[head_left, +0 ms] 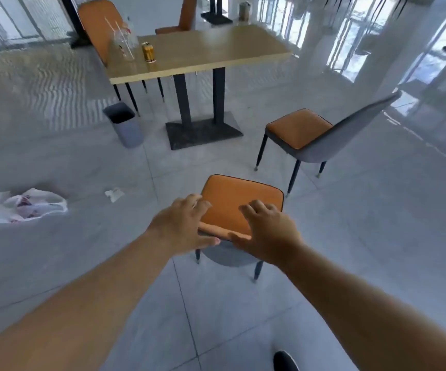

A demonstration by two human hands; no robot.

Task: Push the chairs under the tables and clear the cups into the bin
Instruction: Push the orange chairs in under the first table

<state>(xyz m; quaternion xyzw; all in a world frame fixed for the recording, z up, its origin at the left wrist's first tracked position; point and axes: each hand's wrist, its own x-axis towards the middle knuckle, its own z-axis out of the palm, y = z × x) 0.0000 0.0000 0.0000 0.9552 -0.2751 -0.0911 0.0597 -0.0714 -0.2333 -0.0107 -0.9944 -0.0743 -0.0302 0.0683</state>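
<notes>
I have both hands over the backrest top of the near orange chair (pixel 239 199), left hand (pixel 183 223) and right hand (pixel 267 228) with fingers spread and curled, thumbs at the back edge; I cannot tell whether they grip it yet. Beyond my fingertips stands the wooden table (pixel 203 52) with clear plastic cups (pixel 122 44) and a can (pixel 149 52). The grey bin (pixel 125 124) sits left of its base, a second chair (pixel 312 135) right.
</notes>
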